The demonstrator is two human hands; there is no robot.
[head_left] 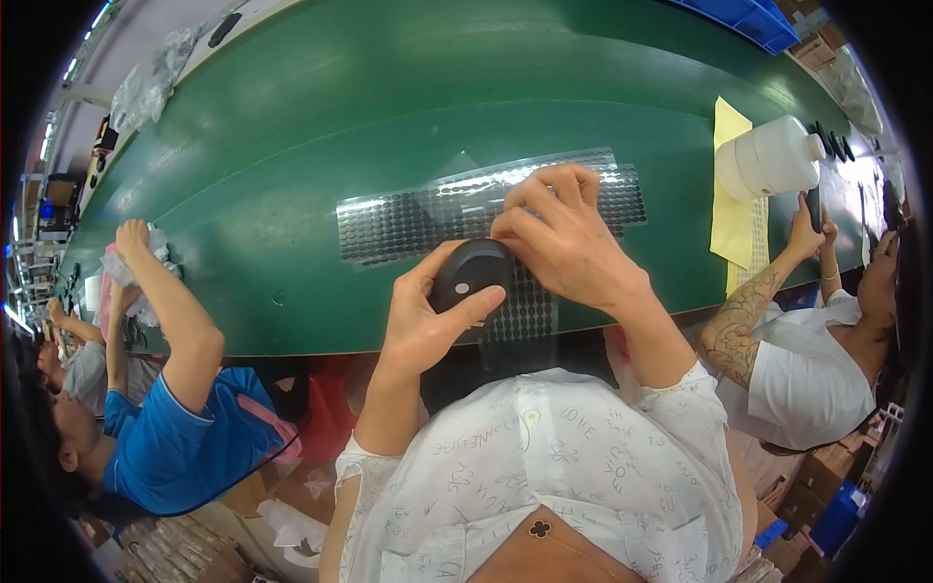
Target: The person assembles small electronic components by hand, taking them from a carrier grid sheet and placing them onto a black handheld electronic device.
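A smooth black rounded device, oval with a small pale dot on its face, is gripped in my left hand, the thumb lying across its lower right side. My right hand is bent over the device's right edge, its index finger and thumb closed together; whatever they pinch is too small or hidden to make out. Beyond and under my hands lie clear sheets with rows of small dark round stickers. A similar strip hangs over the table's near edge below my right hand.
The long green table runs across in front of me. To the right, a white plastic bottle lies on yellow paper. Co-workers sit close on both sides, one in blue and one in white. A blue crate stands at the far right.
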